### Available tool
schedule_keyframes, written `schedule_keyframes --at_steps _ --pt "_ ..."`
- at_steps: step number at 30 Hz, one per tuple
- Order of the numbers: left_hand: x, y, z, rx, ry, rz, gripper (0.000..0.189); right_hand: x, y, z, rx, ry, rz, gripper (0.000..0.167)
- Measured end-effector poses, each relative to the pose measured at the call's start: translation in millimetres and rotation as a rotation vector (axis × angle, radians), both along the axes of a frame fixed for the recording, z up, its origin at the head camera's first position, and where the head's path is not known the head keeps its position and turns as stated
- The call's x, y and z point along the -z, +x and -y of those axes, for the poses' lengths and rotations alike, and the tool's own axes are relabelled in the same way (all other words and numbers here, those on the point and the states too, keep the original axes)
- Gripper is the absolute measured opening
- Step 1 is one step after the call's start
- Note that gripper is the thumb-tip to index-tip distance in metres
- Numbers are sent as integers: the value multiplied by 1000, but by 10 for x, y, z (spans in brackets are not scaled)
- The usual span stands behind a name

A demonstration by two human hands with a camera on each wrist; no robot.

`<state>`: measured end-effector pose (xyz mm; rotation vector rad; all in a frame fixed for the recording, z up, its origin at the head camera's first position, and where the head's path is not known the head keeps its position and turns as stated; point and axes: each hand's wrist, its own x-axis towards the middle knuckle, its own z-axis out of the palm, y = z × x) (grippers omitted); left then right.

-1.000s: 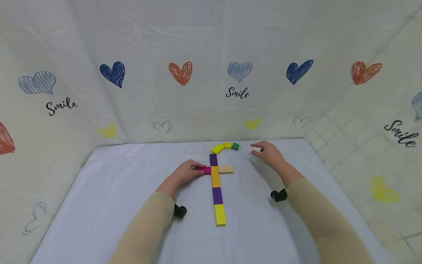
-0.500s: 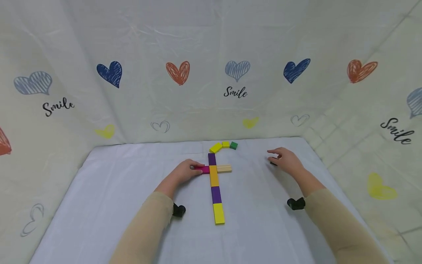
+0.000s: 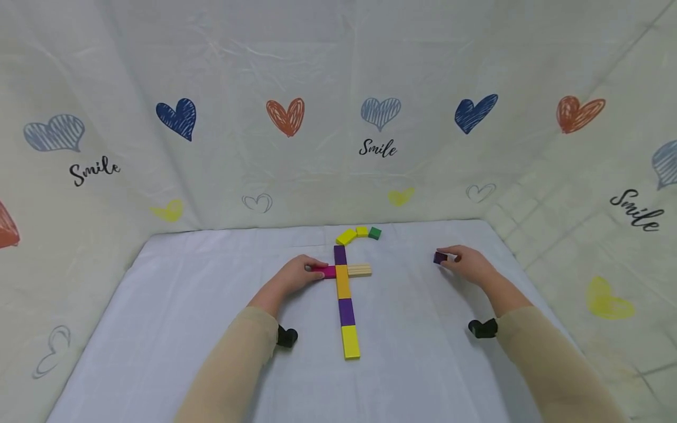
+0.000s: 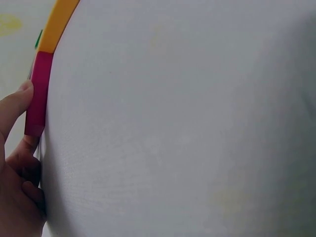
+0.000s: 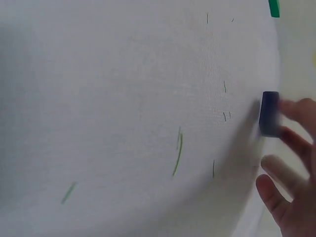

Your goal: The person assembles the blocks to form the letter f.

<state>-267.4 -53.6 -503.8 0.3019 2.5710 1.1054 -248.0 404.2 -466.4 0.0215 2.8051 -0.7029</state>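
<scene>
My left hand holds a magenta block between thumb and fingers. This block's end meets the side of an orange block, as the left wrist view also shows. To the right, my right hand pinches a small dark purple block at its right end; in the right wrist view the fingertips lie on that block's edge. A purple block stands above the orange one. Below the orange one lie another purple block and a yellow block.
Pale wooden strips extend right from the orange block. A slanted yellow block, a small yellow block and a green block curve along the back. White cloth covers the table, with a heart-printed sheet behind.
My right hand has moved right and slightly toward me, away from the green block, and now pinches the small dark purple block. The left hand stays on the magenta block.
</scene>
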Motion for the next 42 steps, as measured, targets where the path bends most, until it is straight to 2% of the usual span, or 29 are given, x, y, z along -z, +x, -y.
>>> schedule_keyframes --at_steps 7,14,25,34,42 --pt "1 -5 -6 7 5 2 29 18 -20 -28 -20 16 35 50" --pt "-12 3 -7 0 8 2 29 -14 -35 -20 -47 32 18 49" --pt "4 3 -1 -19 8 20 28 60 -79 -49 -63 20 5 52" --pt "20 -11 -18 -10 0 8 29 107 -97 -43 -41 49 -5 51" --pt "5 3 -19 -12 -2 11 28 95 -126 107 -26 42 -28 51"
